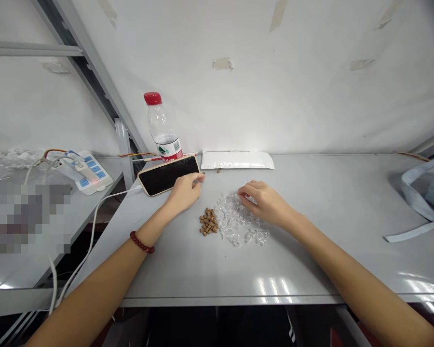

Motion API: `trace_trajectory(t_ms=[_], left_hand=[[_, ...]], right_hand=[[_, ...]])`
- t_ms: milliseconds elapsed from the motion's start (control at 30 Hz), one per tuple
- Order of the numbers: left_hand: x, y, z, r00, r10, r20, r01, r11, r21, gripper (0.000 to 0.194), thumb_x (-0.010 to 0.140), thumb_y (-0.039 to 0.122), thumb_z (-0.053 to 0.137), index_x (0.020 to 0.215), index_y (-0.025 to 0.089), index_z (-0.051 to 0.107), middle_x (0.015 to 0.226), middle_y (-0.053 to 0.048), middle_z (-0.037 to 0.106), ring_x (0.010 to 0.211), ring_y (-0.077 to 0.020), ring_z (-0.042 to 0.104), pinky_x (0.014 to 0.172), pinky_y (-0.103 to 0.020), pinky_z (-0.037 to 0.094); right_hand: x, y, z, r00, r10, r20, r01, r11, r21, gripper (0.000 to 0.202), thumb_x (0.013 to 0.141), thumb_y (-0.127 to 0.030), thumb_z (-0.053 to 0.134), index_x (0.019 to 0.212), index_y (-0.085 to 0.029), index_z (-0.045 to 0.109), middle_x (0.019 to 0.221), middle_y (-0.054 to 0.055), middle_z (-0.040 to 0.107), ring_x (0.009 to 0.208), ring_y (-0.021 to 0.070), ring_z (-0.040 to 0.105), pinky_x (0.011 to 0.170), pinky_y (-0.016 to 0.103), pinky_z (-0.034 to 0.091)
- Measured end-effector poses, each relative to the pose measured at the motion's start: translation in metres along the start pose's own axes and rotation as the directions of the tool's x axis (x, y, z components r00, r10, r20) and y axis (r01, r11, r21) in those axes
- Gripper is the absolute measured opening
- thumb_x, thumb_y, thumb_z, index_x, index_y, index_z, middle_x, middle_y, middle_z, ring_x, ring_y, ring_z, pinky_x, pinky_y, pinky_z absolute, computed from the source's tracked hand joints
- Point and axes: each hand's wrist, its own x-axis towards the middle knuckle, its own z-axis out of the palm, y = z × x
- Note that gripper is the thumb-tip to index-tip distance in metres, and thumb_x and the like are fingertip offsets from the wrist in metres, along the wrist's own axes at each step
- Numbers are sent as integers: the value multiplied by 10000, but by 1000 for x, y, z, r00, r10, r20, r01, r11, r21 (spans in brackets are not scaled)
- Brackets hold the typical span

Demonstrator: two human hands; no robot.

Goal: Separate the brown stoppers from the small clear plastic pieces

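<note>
A heap of small clear plastic pieces lies on the grey table, with a little cluster of them at its lower right. Touching its left side is a small pile of brown pellets. My right hand is over the heap's upper right edge, thumb and fingers drawn together; what they pinch is too small to make out. My left hand, a dark red bead bracelet on its wrist, is by the right end of a black-screened phone. Its fingertips are closed, with a tiny dark spot at them that I cannot identify.
Behind the phone stands a red-capped bottle. A flat white packet lies along the wall, a single brown bit before it. A white cable runs left. A power strip sits on the left table, a grey-blue strap at right.
</note>
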Motion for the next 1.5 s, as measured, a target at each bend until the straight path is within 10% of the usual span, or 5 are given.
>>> trace_trajectory(t_ms=[333, 600, 833, 1033, 1500], left_hand=[[-3, -5, -9, 995, 72, 75, -87, 968, 236, 344, 751, 133, 437, 1019, 114, 651, 992, -108, 632, 831, -214, 620, 793, -325, 485], [-10, 9, -11, 988, 130, 81, -138, 986, 96, 231, 804, 239, 516, 941, 121, 660, 869, -75, 666, 740, -187, 593, 754, -318, 476], [-31, 43, -6, 962, 272, 9, -245, 879, -408, 228, 808, 303, 613, 985, 172, 672, 884, -35, 664, 792, -143, 612, 659, -236, 512], [-43, 58, -3, 992, 118, 38, -67, 768, -637, 174, 701, 289, 735, 733, 149, 637, 650, 12, 637, 561, -97, 583, 540, -200, 502], [-35, 46, -14, 983, 115, 143, -20, 842, -539, 108, 726, 260, 675, 728, 159, 712, 687, -14, 679, 643, -135, 624, 603, -223, 500]], right_hand=[[0, -1, -2, 1000, -10, 7, 10, 1000, -12, 212, 882, -111, 404, 843, -140, 609, 729, 72, 626, 691, 179, 539, 687, 336, 408], [1, -3, -2, 1000, -22, -8, 22, 1000, -14, 202, 894, -118, 409, 856, -131, 607, 725, 74, 618, 680, 177, 534, 679, 335, 425], [-1, -18, 0, 983, -89, -159, 106, 989, 100, 158, 929, -198, 457, 1041, -132, 547, 823, 87, 622, 757, 185, 554, 648, 313, 467], [-3, -30, 3, 955, -164, -247, 207, 965, 160, 137, 929, -147, 461, 1026, -155, 557, 789, 67, 615, 700, 160, 535, 600, 285, 463], [-3, -29, 1, 976, -111, -185, 133, 984, 114, 185, 916, -213, 482, 895, -115, 638, 688, 56, 603, 623, 149, 519, 603, 303, 434]])
